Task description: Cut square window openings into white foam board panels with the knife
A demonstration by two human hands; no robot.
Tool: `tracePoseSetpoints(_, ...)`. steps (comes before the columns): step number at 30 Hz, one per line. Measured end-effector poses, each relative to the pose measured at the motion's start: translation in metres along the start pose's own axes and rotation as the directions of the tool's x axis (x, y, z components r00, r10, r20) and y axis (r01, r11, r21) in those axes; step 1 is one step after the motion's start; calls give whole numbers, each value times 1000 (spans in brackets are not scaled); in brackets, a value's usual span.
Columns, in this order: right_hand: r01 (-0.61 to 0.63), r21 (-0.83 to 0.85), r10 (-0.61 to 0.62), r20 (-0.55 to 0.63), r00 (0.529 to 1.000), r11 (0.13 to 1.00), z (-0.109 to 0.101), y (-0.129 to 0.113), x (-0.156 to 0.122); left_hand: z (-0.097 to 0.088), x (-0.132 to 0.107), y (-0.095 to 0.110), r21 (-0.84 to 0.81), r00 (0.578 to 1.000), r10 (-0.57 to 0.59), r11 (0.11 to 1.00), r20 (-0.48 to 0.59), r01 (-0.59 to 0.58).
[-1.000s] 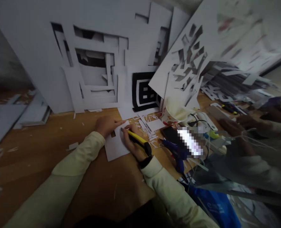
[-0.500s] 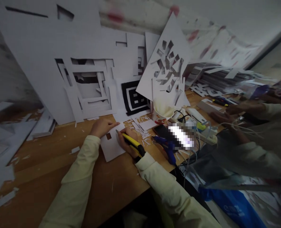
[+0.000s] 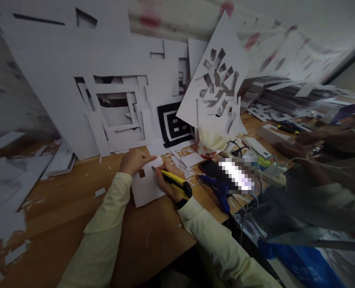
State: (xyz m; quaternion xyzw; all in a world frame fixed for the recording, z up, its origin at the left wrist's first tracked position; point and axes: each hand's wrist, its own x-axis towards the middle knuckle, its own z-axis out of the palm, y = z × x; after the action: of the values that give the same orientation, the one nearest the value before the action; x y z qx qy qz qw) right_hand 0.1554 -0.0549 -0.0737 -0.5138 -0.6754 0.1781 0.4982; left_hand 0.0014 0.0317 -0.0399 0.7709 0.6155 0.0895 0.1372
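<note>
My left hand (image 3: 134, 161) grips the upper left edge of a small white board (image 3: 147, 190), thumb and fingers pressed together there. The board lies on the wooden table and has a small rectangular hole near its left side. In my right hand (image 3: 169, 185) is a yellow and black utility knife (image 3: 177, 182), fingers closed around it. Its blade points up and left over the upper part of the board; whether the tip touches the surface I cannot tell. Thin white offcuts (image 3: 181, 165) lie just beyond my right hand.
Large cut-out white boards (image 3: 57, 100) lean on the wall behind. Right of my hands are a paper tub (image 3: 209, 147), a blue glue gun (image 3: 217, 190), a phone (image 3: 209, 168) and cables. A co-worker's hands (image 3: 309, 140) are at far right. Scraps (image 3: 17, 252) litter the left.
The view has shifted slightly, so everything sits a little further right. The knife's handle lies slightly flatter. Both hands keep their holds.
</note>
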Motion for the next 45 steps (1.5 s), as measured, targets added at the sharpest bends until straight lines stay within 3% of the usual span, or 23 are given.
tracePoseSetpoints(8,-28,-28,29,12,1000,999,6,15,1,16,5,-5,-30,1000,3,1000,14,-3)
tracePoseSetpoints(11,-6,-25,7,47,999,1000,3,18,0,24,2,-1,-58,997,-27,998,78,32)
tracePoseSetpoints(14,34,-7,-34,75,997,999,-4,16,0,30,-1,5,10,991,7,1000,136,-8)
tracePoseSetpoints(21,-8,37,10,-46,999,999,-1,19,8,37,-2,16,79,984,26,996,177,-41)
tracePoseSetpoints(28,-114,265,148,-112,983,958,12,35,7,45,-3,23,56,986,53,996,159,-63)
tracePoseSetpoints(34,-112,305,153,-112,982,946,15,35,8,47,-4,24,41,992,35,998,120,-40)
tracePoseSetpoints(45,-143,310,182,-102,978,940,17,30,2,50,0,22,46,987,76,995,143,-83)
